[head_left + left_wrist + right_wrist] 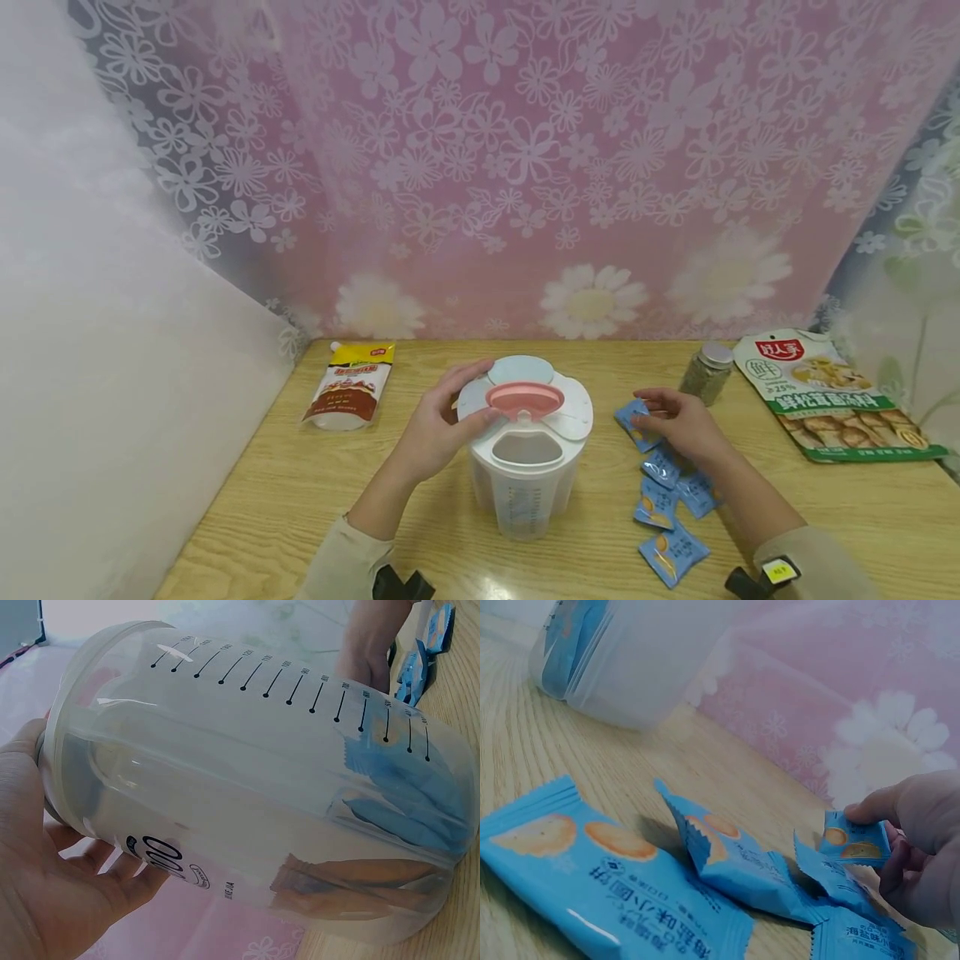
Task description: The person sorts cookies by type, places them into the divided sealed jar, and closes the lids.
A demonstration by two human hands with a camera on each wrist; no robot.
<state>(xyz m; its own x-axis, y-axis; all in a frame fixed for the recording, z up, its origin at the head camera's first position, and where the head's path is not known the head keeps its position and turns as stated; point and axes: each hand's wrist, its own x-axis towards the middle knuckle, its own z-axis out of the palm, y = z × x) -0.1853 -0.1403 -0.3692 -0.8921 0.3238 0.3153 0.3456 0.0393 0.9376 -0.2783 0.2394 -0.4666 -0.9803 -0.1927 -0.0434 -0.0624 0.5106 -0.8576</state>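
A small, flat blue plastic packet printed with round biscuits [849, 844] was pinched between the thumb and fingers of the right hand [686, 425], just above the table and at the far end of a loose string of like packets. That grip, near the packet's edge, seemed chosen to single one out without disturbing the rest. The four other blue packets [656, 503] lay close together beneath and beside the wrist, probably set there to be within easy reach. To their left stood a tall, translucent plastic storage container [525, 473] with a white and pale-blue lid [566, 414]. Its pink-lined flap [525, 400] was tipped back, leaving one opening uncovered on the side nearest the person, apparently so that a compartment could be reached from above. The left hand [442, 417] gripped the lid's rim, thumb on top beside the flap and fingers curved round the side, most likely to steady it. Through the wall showed blue packets inside [405, 784] and, in a separate section, brownish packets [352, 885], presumably sorted by kind. Farther out, a yellow, white and brown pouch [348, 386], a glass jar with a grey lid [707, 373] and a large green-and-white bag [832, 396] sat toward the back of the pale wooden table [262, 517].
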